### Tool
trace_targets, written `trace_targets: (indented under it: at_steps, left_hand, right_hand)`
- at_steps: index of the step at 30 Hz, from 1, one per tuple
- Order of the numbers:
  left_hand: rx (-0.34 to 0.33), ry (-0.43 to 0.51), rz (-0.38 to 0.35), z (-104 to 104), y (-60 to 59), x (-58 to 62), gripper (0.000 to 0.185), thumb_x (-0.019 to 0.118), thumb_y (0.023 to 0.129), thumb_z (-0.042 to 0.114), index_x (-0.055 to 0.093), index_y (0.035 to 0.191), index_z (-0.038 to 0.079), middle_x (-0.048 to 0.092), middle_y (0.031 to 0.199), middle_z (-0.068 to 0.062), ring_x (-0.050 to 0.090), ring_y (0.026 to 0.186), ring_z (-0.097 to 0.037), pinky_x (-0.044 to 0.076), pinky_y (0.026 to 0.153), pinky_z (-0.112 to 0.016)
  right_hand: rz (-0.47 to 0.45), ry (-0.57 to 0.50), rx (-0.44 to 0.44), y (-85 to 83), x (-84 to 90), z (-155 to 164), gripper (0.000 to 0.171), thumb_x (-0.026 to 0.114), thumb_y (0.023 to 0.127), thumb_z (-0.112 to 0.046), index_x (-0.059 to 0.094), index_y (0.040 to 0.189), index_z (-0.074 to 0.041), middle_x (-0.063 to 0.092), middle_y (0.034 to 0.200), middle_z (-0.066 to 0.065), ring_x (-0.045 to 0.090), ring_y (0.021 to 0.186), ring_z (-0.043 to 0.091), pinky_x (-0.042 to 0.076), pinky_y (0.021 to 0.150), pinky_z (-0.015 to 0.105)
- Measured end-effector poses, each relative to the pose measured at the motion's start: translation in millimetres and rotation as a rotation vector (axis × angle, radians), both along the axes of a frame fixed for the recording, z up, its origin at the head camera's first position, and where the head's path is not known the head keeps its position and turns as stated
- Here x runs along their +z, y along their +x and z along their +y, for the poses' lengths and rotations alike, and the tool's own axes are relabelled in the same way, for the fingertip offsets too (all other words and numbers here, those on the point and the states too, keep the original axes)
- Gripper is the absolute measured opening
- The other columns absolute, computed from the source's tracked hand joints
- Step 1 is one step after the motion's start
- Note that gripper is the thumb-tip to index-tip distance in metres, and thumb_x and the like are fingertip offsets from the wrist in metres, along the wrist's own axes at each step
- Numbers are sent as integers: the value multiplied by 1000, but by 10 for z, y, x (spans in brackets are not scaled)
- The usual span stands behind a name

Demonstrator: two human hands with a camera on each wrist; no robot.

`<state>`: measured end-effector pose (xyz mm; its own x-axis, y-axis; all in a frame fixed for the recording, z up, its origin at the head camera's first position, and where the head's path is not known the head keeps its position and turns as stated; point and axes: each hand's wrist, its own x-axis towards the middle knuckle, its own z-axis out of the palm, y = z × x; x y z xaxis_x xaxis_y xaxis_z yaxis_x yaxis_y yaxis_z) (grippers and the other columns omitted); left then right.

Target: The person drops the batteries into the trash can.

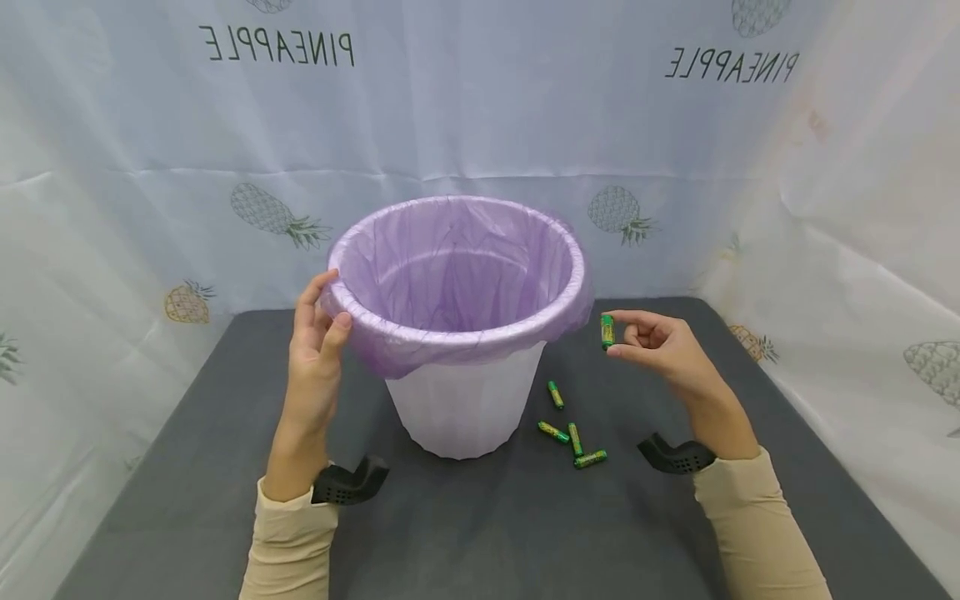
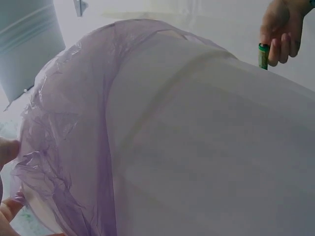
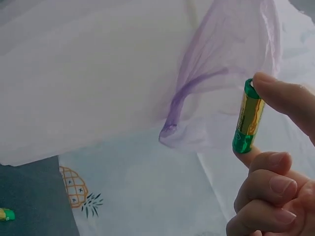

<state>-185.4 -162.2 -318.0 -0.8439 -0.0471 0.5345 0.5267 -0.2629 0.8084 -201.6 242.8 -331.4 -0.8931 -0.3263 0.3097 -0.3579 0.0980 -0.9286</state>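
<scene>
A white bin (image 1: 461, 400) lined with a purple bag (image 1: 457, 267) stands in the middle of the dark table (image 1: 480, 517). My left hand (image 1: 318, 350) grips the bin's left rim, thumb and fingers curled over the bag's edge. My right hand (image 1: 660, 346) is raised just right of the rim and pinches a green and gold battery (image 1: 607, 331) upright between thumb and forefinger. In the right wrist view the battery (image 3: 248, 116) is held end to end, with the bag's edge (image 3: 216, 73) behind it. The left wrist view shows the bin's wall (image 2: 206, 147) close up.
Several more green batteries (image 1: 573, 429) lie on the table right of the bin's base. A pineapple-print sheet (image 1: 480, 108) walls in the back and both sides. Black wrist mounts (image 1: 348, 483) sit on both forearms.
</scene>
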Motion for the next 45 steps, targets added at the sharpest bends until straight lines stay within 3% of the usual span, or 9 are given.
trace_targets:
  at_steps: [6, 16, 23, 35, 45]
  left_hand:
    - [7, -28, -14, 10, -2, -10, 43, 48, 98, 12, 40, 139, 24, 54, 106, 4, 52, 101, -7, 37, 94, -22]
    - [24, -27, 2, 10, 9, -12, 43, 48, 98, 12, 40, 139, 23, 53, 109, 6, 50, 102, -8, 38, 94, -22]
    - [26, -19, -6, 4, 2, -16, 43, 48, 98, 13, 40, 138, 23, 54, 110, 6, 50, 103, -7, 37, 95, -22]
    - [16, -14, 5, 9, -1, -11, 42, 48, 98, 13, 40, 138, 23, 52, 108, 6, 48, 103, -7, 36, 95, -22]
    - [25, -25, -5, 12, -7, -20, 43, 48, 98, 13, 39, 139, 24, 51, 106, 6, 48, 101, -8, 35, 95, -23]
  right_hand:
    - [8, -71, 20, 51, 135, -23, 43, 58, 87, 10, 64, 119, -18, 42, 63, -10, 22, 53, 17, 18, 53, 34]
    - [125, -179, 24, 83, 453, -210, 46, 54, 85, 17, 63, 123, -6, 45, 63, -8, 23, 52, 17, 18, 51, 32]
    - [143, -220, 17, 73, 599, -319, 45, 55, 84, 17, 64, 121, -6, 47, 63, -7, 25, 52, 17, 17, 53, 32]
    - [154, -201, -31, 37, 686, -481, 45, 58, 83, 16, 66, 119, -10, 46, 61, -7, 25, 51, 15, 17, 53, 32]
    - [121, -179, -53, -24, 656, -669, 41, 63, 84, 10, 66, 114, -18, 48, 60, -9, 30, 49, 9, 19, 52, 31]
